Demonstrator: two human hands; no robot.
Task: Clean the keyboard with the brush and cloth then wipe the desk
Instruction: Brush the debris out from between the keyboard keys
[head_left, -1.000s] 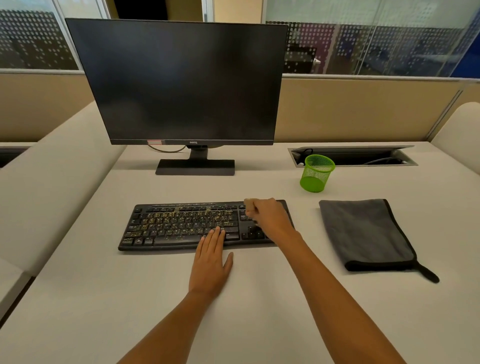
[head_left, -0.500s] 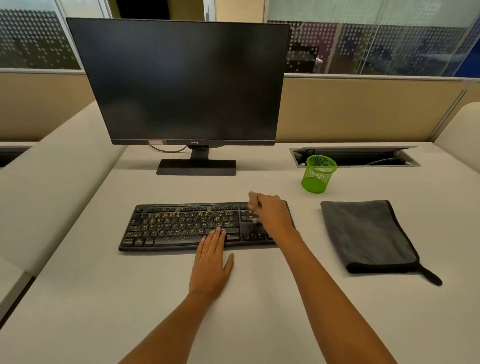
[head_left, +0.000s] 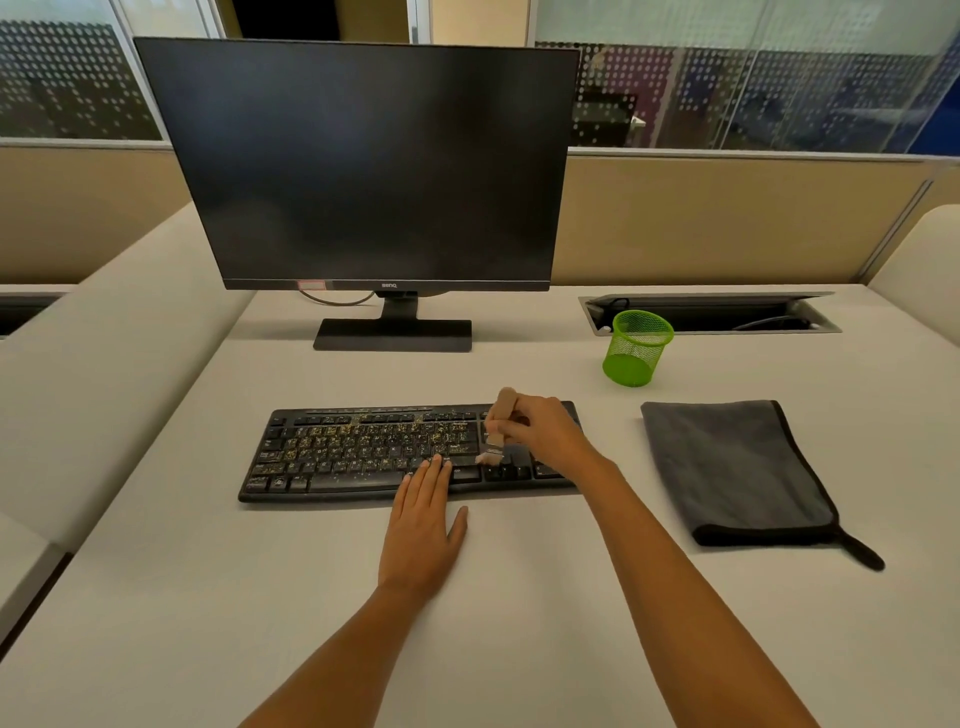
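A black keyboard (head_left: 363, 452) lies on the pale desk (head_left: 519, 623), its left and middle keys strewn with yellowish crumbs. My right hand (head_left: 545, 431) grips a small wooden-handled brush (head_left: 500, 423) over the keyboard's right part, bristles down on the keys. My left hand (head_left: 423, 530) lies flat on the desk, its straight fingertips touching the keyboard's front edge. A folded grey cloth (head_left: 737, 467) with black trim lies to the right of the keyboard, apart from both hands.
A dark monitor (head_left: 363, 166) on its stand rises behind the keyboard. A green mesh cup (head_left: 636, 348) stands behind the cloth, in front of an open cable tray (head_left: 711, 312). Padded partitions border the desk at left and far right.
My right hand has tilted the brush so that its handle and bristles now show, with the bristles swept a little toward the front keys. The left hand has stayed in place.
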